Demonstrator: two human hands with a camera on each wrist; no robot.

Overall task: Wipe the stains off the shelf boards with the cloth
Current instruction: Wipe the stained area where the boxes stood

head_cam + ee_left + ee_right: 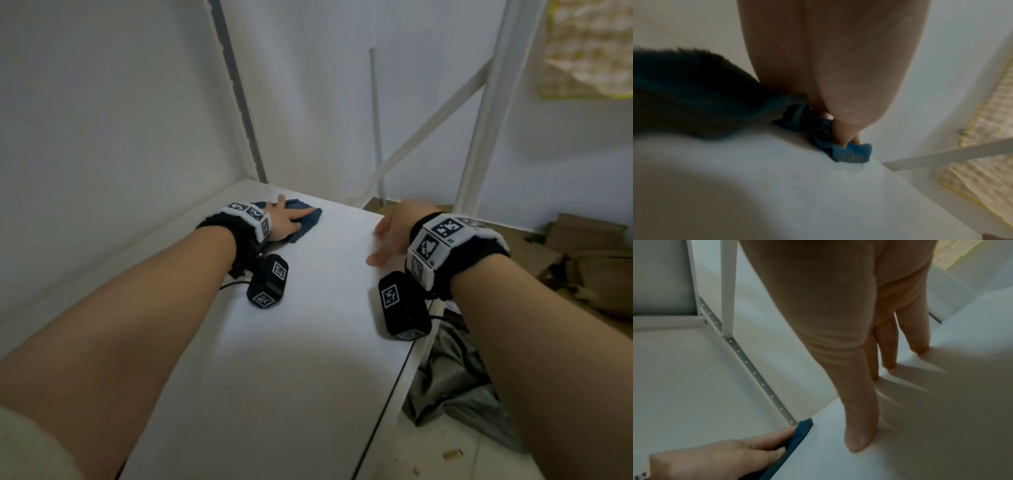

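1. The left hand (282, 221) lay flat on the blue cloth (305, 219), near the far left corner of the white shelf board (291, 342).
2. Its fingers (299, 215) were stretched out straight and close together, pressing the cloth down onto the board rather than pinching it.
3. In the left wrist view the cloth (851, 152) was bunched under the fingertips (844, 138), with one corner sticking out beyond them close to the far edge of the board (797, 194); the picture was blurred there.
4. The right hand (397, 233) rested on the board near its right edge, well apart from the cloth and holding nothing.
5. In the right wrist view its fingers (888, 350) were straight and slightly spread, tips touching the board (920, 426), with the thumb (859, 434) stretched out and lying on the surface.
6. That same view showed the left hand (715, 459) on the edge of the cloth (795, 436), just beside a perforated metal upright (748, 363) of the shelf frame.
7. White walls (102, 102) closed in the left and back of the shelf.
8. Flattened cardboard (582, 260) lay on the floor to the right, beside a grey crumpled bag (452, 383) below the board's edge.
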